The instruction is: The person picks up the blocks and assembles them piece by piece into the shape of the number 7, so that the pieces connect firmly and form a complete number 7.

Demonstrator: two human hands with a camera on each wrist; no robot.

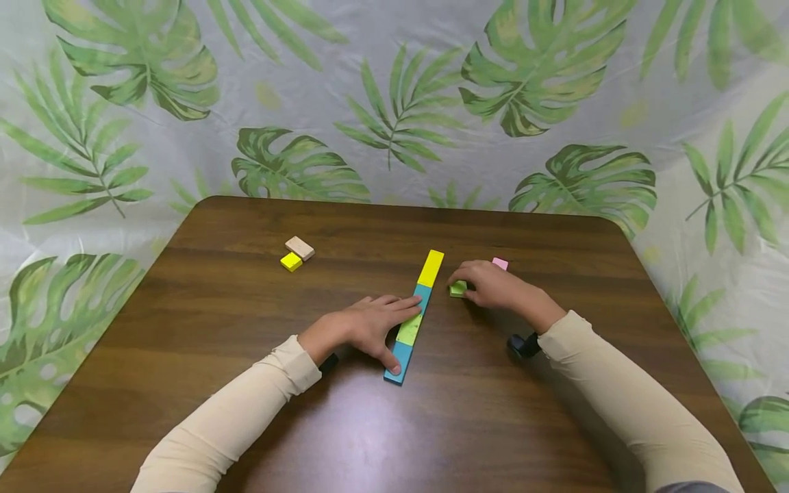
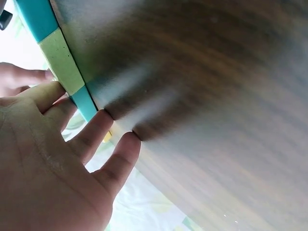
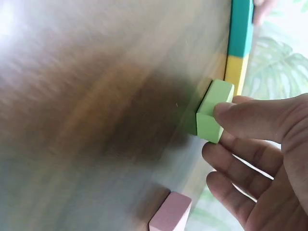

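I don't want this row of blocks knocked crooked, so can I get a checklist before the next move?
1. Row of blocks joined: ok, four pieces end to end, no clear gap.
2. Row steadied: ok, the left hand touches it with thumb and fingers.
3. Loose green block gripped: ok, the right hand pinches it.
4. Loose green block against the row: not ok, it is apart, to the right.
5. Loose green block off the table: cannot tell.
6. Pink block clear of the fingers: ok, it lies apart.
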